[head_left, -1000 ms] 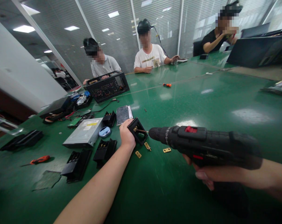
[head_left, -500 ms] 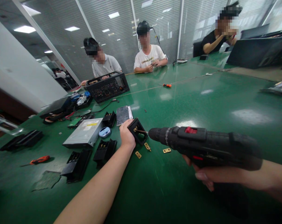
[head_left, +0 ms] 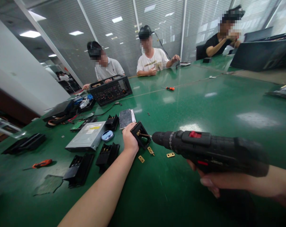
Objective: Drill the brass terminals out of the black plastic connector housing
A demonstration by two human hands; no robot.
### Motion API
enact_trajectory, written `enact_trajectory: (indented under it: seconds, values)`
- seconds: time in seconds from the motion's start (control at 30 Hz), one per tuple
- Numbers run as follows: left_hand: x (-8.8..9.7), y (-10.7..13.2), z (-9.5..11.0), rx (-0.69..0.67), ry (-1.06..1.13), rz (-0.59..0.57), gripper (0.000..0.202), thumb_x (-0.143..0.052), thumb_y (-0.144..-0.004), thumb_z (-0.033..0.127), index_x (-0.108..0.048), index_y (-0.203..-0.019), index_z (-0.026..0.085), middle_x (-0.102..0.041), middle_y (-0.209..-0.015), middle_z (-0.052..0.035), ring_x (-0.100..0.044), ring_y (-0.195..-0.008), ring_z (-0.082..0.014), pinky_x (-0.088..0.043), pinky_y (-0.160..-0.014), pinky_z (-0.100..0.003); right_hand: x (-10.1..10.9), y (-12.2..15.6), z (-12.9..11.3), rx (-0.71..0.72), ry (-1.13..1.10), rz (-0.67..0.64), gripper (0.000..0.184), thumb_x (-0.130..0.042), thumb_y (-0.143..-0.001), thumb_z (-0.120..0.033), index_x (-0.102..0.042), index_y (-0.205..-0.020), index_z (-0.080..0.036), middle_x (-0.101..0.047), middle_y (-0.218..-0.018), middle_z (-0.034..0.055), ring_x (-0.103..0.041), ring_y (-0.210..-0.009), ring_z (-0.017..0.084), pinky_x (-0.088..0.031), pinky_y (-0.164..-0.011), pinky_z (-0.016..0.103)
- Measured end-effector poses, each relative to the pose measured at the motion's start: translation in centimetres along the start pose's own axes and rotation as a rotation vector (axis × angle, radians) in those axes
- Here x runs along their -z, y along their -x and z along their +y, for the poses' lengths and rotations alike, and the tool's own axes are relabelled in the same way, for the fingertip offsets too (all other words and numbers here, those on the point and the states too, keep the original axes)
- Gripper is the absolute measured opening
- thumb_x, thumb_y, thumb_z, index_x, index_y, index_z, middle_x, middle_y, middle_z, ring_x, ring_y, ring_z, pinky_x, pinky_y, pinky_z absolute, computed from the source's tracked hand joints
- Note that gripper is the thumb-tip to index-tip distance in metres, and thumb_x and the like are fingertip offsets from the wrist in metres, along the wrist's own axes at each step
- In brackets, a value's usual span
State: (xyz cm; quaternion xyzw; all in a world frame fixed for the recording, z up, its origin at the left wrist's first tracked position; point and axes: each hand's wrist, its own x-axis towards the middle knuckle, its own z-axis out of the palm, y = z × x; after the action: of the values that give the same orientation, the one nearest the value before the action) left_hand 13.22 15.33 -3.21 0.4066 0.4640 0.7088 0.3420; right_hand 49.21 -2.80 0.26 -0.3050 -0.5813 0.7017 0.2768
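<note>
Two hands are busy at the black frame (head_left: 142, 128). The frame is in the left hand (head_left: 130, 138), over the green table (head_left: 204, 110). Those fingers are clamped on the frame's left side, but I cannot see all the fingertips. To the right of the frame, the right hand (head_left: 209, 181) has its fingers wrapped around a big black drill (head_left: 209, 148). I cannot tell if one finger is squeezing to make it go.

The drill's thin bit (head_left: 145, 135) reaches into the frame, toward a small brass part (head_left: 138, 132) inside it.

Almost nothing has changed here in the last second. The frame, the bit and the drill keep their places next to each other. The whole view has slid a tiny way, so the head probably moved. The brass plates (head_left: 141, 159), just in front of the frame and to its right, have not moved either.

The bigger change is far behind the frame. A person in a white shirt (head_left: 153, 61) has moved one hand (head_left: 175, 58) out to the side. I think that changes nothing at the frame, where the drilling step does not look finished.
</note>
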Motion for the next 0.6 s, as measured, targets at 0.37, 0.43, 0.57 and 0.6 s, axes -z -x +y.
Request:
enact_trajectory:
  seconds: [0.37, 0.43, 0.57, 0.6]
  values:
    - [0.0, 0.26, 0.4, 0.062, 0.018, 0.007, 0.022, -0.085, -0.08, 0.045, -0.087, -0.084, 0.024, -0.085, -0.097, -0.0073, -0.084, -0.109, -0.0327, -0.066, -0.117, -0.05, -0.14, -0.32, 0.04, -0.034, -0.033, -0.045, 0.041, -0.108, -0.109, -0.046, -0.088, -0.142, -0.03, -0.086, -0.101, 0.0003, -0.091, -0.086, 0.021, -0.078, -0.08, 0.029]
    - [-0.04, 0.29, 0.43, 0.064, 0.024, 0.004, 0.022, -0.085, -0.08, 0.046, -0.087, -0.083, 0.024, -0.084, -0.095, -0.0066, -0.083, -0.108, -0.0327, -0.066, -0.115, -0.049, -0.06, -0.31, 0.24, -0.036, -0.028, -0.053, 0.043, -0.109, -0.108, -0.045, -0.088, -0.143, -0.031, -0.087, -0.097, 0.0003, -0.093, -0.086, 0.023, -0.078, -0.079, 0.03]
    - [-0.26, 0.38, 0.65, 0.066, 0.044, 0.018, 0.021, -0.085, -0.077, 0.045, -0.088, -0.081, 0.025, -0.085, -0.093, -0.0066, -0.083, -0.106, -0.0325, -0.067, -0.114, -0.049, -0.32, -0.18, 0.04, -0.053, 0.011, 0.005, 0.046, -0.107, -0.108, -0.054, -0.088, -0.142, -0.029, -0.085, -0.095, 0.0008, -0.092, -0.086, 0.025, -0.077, -0.076, 0.033]
    - [-0.32, 0.4, 0.7, 0.064, 0.045, 0.019, 0.021, -0.085, -0.077, 0.045, -0.088, -0.081, 0.025, -0.085, -0.093, -0.0067, -0.083, -0.106, -0.0325, -0.067, -0.113, -0.049, -0.4, -0.16, -0.08, -0.056, 0.012, 0.015, 0.047, -0.107, -0.107, -0.056, -0.089, -0.141, -0.029, -0.084, -0.095, 0.0006, -0.092, -0.085, 0.024, -0.077, -0.076, 0.033]
